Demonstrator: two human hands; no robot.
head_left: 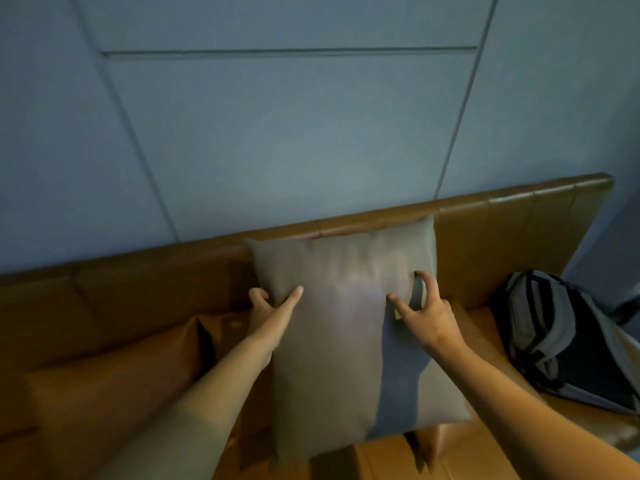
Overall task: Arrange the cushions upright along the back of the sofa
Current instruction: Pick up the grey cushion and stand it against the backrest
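Observation:
A grey-beige cushion stands upright against the brown leather back of the sofa, its top edge level with the backrest's top. My left hand grips the cushion's left edge, thumb on the front and fingers behind. My right hand rests on the cushion's right side with fingers spread and bent, fingertips touching the fabric. A brown leather cushion lies tilted on the seat to the left, under my left forearm.
A grey and black backpack lies on the sofa seat at the right. A blue-grey panelled wall rises behind the sofa. The brown seat shows between the cushion and the backpack.

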